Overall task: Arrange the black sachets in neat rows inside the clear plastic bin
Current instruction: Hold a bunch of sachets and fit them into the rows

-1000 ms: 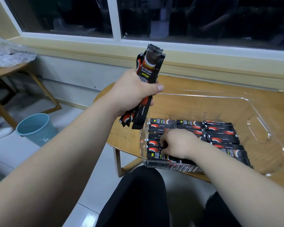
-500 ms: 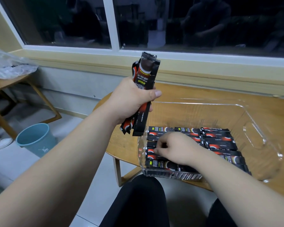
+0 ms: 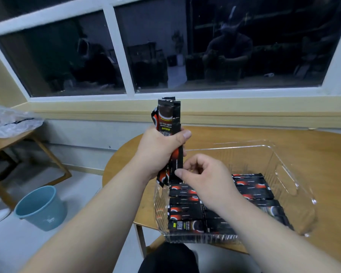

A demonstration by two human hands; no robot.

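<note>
My left hand [image 3: 159, 152] grips an upright bundle of black sachets [image 3: 168, 123] above the left end of the clear plastic bin [image 3: 291, 174]. My right hand [image 3: 203, 175] is raised over the bin, its thumb and forefinger pinching the lower end of one sachet in that bundle. Several black sachets [image 3: 185, 211] with red and white print lie flat in rows on the bin floor; my right forearm hides the middle ones.
The bin sits on a round wooden table [image 3: 313, 148] under a dark window. A blue bucket [image 3: 40, 207] stands on the floor at left. A second wooden table [image 3: 6, 138] at far left carries a crumpled clear bag [image 3: 10, 121]. My dark-clothed knees are below the table edge.
My right hand has lifted off the sachets in the bin and come up to the bottom of the bundle in my left hand. The view has tilted upward.
</note>
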